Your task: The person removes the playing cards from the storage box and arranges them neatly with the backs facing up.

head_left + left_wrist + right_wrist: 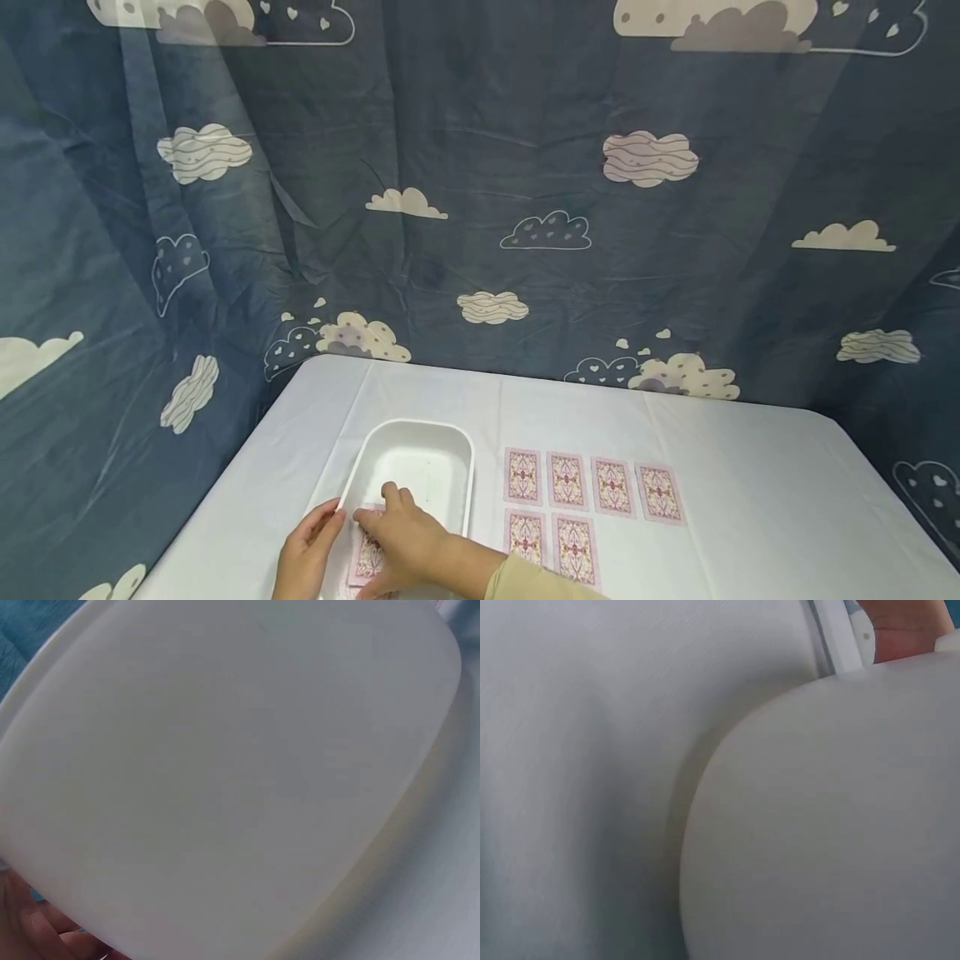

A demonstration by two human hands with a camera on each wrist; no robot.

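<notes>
In the head view a white tray (431,467) lies on the table, with patterned pink-and-red playing cards (367,560) face down at its near end. My left hand (303,554) is at the tray's left side, thumb and fingers pinching the rim. Over the cards my right hand (411,542) reaches into the tray, index finger at a card's far edge and thumb at its near edge. Part of that card is hidden by the hand. Curled fingers (45,930) show at the lower left of the left wrist view, beside a broad white surface (225,772).
Right of the tray, several cards lie face down in two rows, the far row (567,481) longer than the near one (575,546). The near row is partly behind the right sleeve (536,579). A dark cloud-print curtain (480,167) hangs behind the white table (772,500).
</notes>
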